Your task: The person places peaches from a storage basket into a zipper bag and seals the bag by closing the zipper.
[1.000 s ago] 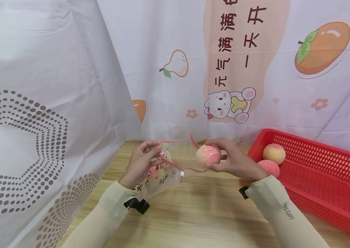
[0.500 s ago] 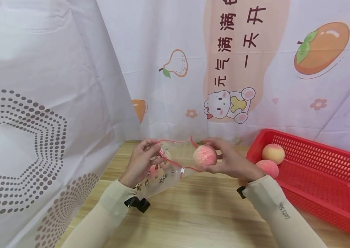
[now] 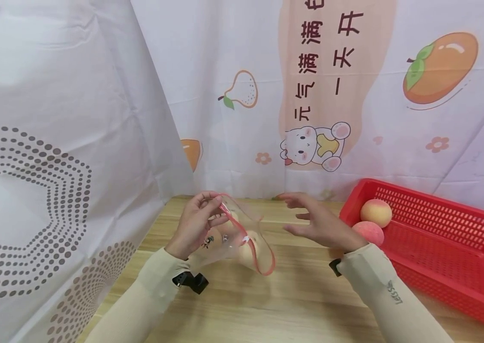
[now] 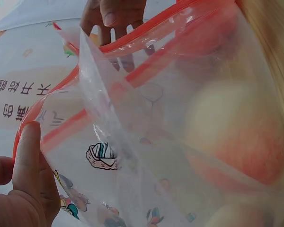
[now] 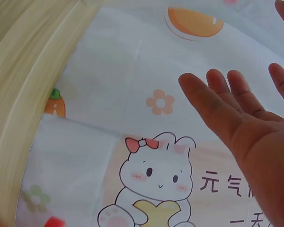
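My left hand (image 3: 196,221) pinches the edge of a clear zip bag (image 4: 146,189) that has red zip strips, a white slider and small cartoon prints. The bag's mouth gapes towards the right. Through the film in the left wrist view I see a yellow-pink peach (image 4: 246,137), with a second pale peach (image 4: 241,215) below it, partly cut off by the frame. To the right of the mouth, my right hand (image 3: 317,221) holds nothing, its fingers spread and loosely bent. The right wrist view also shows this right hand (image 5: 255,132) with no object in it.
A red plastic basket (image 3: 439,259) stands on the right of the wooden table (image 3: 250,309). In its left end lie a yellowish peach (image 3: 376,213) and a pink peach (image 3: 369,232). A printed curtain (image 3: 225,143) hangs behind the table, another at the left.
The right hand has let go of the peach it held at the bag's mouth, and that peach is now inside the bag. The bag's mouth sags lower; the left hand keeps its grip.
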Demonstrator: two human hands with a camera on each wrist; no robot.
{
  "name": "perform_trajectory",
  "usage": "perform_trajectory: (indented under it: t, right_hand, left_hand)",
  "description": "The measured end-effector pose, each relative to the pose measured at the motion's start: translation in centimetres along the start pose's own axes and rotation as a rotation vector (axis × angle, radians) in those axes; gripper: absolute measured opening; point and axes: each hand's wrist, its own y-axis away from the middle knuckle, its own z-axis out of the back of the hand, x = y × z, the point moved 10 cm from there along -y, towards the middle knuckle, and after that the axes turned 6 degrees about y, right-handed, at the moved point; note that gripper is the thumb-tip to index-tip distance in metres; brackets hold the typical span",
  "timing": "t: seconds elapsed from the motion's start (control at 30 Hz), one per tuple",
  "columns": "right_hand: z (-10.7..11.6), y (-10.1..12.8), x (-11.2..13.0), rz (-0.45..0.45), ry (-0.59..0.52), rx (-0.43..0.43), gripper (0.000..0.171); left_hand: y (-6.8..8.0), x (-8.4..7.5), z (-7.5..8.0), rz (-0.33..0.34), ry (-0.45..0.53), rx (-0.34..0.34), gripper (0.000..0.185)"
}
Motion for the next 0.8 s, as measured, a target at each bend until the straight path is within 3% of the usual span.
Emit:
perform_trajectory:
  t: [0.4,0.8]
  right_hand:
    - [1.9,1.4,-2.4,-0.119,0.074,-0.021,0.072]
    - [3.3,2.1,-3.3,-0.164,0.081,-0.018,0.071]
  left_hand:
    - [-0.3,-0.6,1.0,-0.019,0.024,-0.071,0.012]
    - [0.1,0.3,0.3,-0.015,-0.009,-0.006,0.008]
